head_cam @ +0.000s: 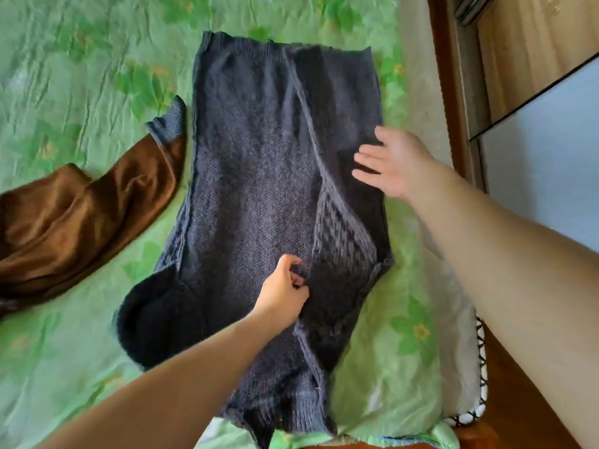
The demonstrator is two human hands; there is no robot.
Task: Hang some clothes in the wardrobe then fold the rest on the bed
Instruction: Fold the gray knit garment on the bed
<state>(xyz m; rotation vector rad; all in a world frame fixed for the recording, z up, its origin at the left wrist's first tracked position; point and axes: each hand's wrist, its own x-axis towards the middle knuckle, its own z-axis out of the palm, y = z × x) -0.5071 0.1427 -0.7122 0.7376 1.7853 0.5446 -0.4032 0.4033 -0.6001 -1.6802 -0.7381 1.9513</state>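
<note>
Fingers (pixel 293 268) of the left hand (pixel 282 291) are curled and pinch a ridge of knit along the folded-in flap of the dark sweater (pixel 259 173). The right hand (pixel 397 166) lies flat beyond them and to their right, its fingers (pixel 369 157) straight and a little apart, pressing the same flap down. The sweater lies lengthwise on the green bed (pixel 81 76), its far hem well past both sets of fingers.

The side fold looks half made. To finish it well, I would draw the pinched edge straight and taut, in line with the long edge, while the flat palm smooths outward so that no crease stays trapped.

The other sleeve's cuff (pixel 168 124) sticks out to the left of the fingers and needs tucking in too. A brown garment (pixel 81 215) lies just beyond that cuff, with open sheet past it. On the right, the bed's edge (pixel 463 319) and the wooden furniture (pixel 453 92) are close, so room to sweep is tight there.
</note>
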